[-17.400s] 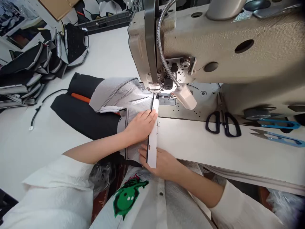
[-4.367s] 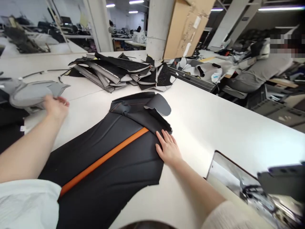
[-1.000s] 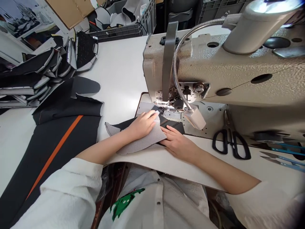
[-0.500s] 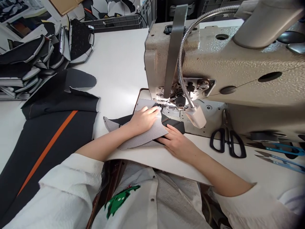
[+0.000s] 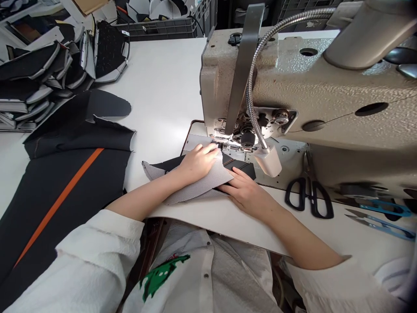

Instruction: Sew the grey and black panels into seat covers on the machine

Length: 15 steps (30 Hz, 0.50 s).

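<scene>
A beige industrial sewing machine (image 5: pixel 293 82) stands on the white table (image 5: pixel 163 87). A grey mesh-backed fabric piece (image 5: pixel 198 184) lies on a black piece (image 5: pixel 243 166) at the needle area (image 5: pixel 223 141). My left hand (image 5: pixel 197 161) presses flat on the grey piece, fingertips close to the presser foot. My right hand (image 5: pixel 246 193) lies on the table at the piece's right edge, fingers stretched toward the black piece.
A large black cover with an orange stripe (image 5: pixel 61 174) lies at the left. Stacked black and grey cut parts (image 5: pixel 39 78) sit at the far left. Black scissors (image 5: pixel 309 193) and blue thread snips (image 5: pixel 381 221) lie at the right. A gooseneck lamp (image 5: pixel 269 158) hangs near the needle.
The view has shifted slightly. Both hands keep their places on the grey piece at the needle; the piece has barely moved.
</scene>
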{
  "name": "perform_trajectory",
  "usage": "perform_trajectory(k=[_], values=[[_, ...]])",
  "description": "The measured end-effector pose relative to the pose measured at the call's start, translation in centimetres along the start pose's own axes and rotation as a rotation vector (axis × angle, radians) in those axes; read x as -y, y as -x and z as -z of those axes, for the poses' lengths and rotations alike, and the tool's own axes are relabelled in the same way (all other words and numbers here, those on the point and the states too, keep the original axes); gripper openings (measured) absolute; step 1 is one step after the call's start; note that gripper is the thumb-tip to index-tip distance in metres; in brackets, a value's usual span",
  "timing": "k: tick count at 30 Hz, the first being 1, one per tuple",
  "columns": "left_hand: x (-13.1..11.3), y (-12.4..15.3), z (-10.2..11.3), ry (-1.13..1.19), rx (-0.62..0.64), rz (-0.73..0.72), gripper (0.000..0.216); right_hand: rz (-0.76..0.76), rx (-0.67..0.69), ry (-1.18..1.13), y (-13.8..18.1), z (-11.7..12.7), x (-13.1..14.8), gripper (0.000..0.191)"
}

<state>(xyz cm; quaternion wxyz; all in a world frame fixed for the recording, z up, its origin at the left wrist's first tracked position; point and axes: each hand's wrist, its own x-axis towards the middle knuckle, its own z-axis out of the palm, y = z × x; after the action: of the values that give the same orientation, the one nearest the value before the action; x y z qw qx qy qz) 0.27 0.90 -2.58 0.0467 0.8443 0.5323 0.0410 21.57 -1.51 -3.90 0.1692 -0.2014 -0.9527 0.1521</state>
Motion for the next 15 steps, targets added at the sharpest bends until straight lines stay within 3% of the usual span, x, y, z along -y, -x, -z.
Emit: perform_trajectory(k=[4,15], values=[[0.1,-0.1,0.0,0.068,-0.031,0.02,0.034,-0.018,-0.018,0.046,0.1,0.0,0.1,0.036],[-0.4,0.8,0.9,-0.049,0.064,0.087,0.036,0.031,-0.044,0.128,0.0,-0.3,0.4,0.027]])
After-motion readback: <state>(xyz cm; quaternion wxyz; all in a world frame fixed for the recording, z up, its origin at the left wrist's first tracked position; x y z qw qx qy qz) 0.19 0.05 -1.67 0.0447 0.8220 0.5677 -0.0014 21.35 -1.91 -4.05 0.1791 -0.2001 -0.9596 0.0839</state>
